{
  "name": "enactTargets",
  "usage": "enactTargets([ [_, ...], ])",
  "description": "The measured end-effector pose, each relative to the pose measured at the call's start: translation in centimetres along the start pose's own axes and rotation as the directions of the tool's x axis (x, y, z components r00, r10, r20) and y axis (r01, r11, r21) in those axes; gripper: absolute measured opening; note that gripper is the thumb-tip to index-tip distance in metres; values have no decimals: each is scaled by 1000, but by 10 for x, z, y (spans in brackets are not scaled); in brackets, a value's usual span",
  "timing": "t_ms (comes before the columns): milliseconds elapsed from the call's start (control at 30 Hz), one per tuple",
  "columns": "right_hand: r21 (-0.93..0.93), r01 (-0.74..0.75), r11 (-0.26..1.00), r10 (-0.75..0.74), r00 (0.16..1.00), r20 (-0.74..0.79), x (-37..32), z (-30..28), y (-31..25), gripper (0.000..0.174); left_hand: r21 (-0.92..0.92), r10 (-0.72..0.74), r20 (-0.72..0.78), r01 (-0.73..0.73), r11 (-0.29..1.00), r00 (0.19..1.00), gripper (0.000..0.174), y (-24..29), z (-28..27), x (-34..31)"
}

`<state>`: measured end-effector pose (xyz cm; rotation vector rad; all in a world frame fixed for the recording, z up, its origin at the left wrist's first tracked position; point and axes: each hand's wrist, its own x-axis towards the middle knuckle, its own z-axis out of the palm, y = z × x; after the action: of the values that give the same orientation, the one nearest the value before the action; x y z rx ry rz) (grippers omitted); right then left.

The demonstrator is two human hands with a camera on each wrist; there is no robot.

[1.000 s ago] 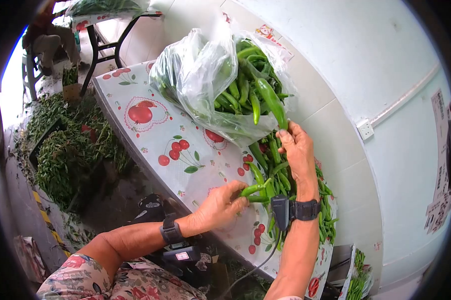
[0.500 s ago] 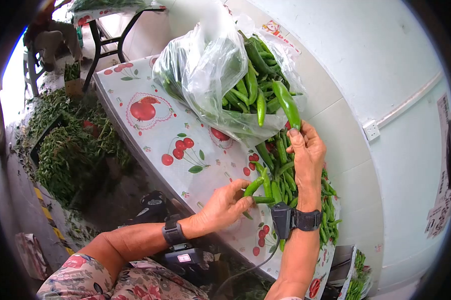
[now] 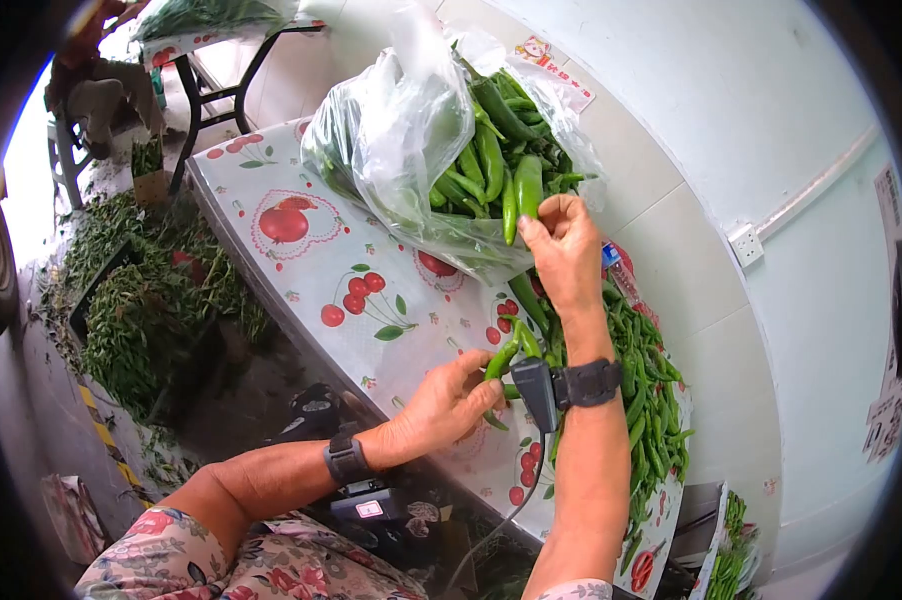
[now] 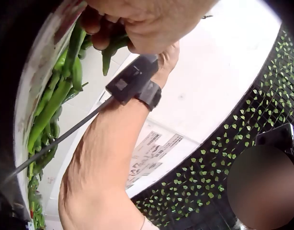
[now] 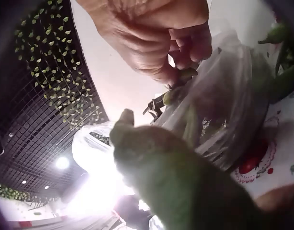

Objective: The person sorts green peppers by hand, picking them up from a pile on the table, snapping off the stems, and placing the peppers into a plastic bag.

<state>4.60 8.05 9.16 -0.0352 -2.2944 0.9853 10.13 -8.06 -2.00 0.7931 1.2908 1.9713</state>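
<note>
At the mouth of a clear plastic bag (image 3: 386, 130) filled with green peppers, my right hand (image 3: 571, 262) pinches the lower end of a wide green pepper (image 3: 528, 185). That pepper overlaps the peppers in the bag in the head view. Lower on the table, my left hand (image 3: 439, 408) holds slim green chili peppers (image 3: 504, 357) between thumb and fingers, their ends poking out past the fingertips. In the left wrist view, a green pepper tip (image 4: 108, 60) shows below the curled left fingers. Many loose green peppers (image 3: 656, 420) are heaped beside the right forearm.
A cherry-print cloth (image 3: 346, 345) covers the table. Red-handled scissors (image 3: 643, 570) lie at its near end, and a bottle with a blue cap (image 3: 611, 256) stands behind the right wrist. Leafy cut plants (image 3: 151, 310) cover the floor at left. A white wall (image 3: 731, 120) rises at right.
My right hand has moved up and left toward the bag with the wide pepper, which now sits at the bag's mouth. My left hand has stayed nearly in place, still holding chili peppers.
</note>
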Motion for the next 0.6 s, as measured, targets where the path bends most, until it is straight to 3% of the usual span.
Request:
enactTargets([
  [133, -55, 21, 998, -25, 997, -79, 1, -8, 11, 15, 7, 85, -13, -85, 996, 996, 25, -9, 2, 2],
  [167, -24, -65, 998, 63, 994, -88, 5, -11, 11, 13, -2, 77, 0, -77, 997, 997, 25, -9, 2, 2],
  [267, 50, -131, 990, 137, 983, -122, 23, -7, 15, 16, 1, 33, 19, -34, 999, 999, 25, -7, 2, 3],
  [400, 204, -12, 979, 3, 999, 45, 23, 1, 26, 25, 54, 44, -40, -42, 998, 998, 28, 0, 1, 2],
  [433, 197, 1, 980, -5, 1000, 21, 17, 2, 22, 23, 44, 54, -51, -52, 998, 997, 29, -3, 2, 2],
  [533, -23, -39, 999, 40, 999, 18, -3, -20, 12, 22, 4, 76, -52, -76, 997, 996, 34, -11, 4, 4],
  [567, 31, -168, 985, 167, 985, 38, -14, -29, -3, 26, -14, 79, -39, -80, 997, 996, 35, -12, 4, 4],
  [600, -3, -187, 982, 186, 976, 112, -24, -37, -9, 26, -33, 83, -26, -84, 996, 996, 36, -12, 3, 4],
])
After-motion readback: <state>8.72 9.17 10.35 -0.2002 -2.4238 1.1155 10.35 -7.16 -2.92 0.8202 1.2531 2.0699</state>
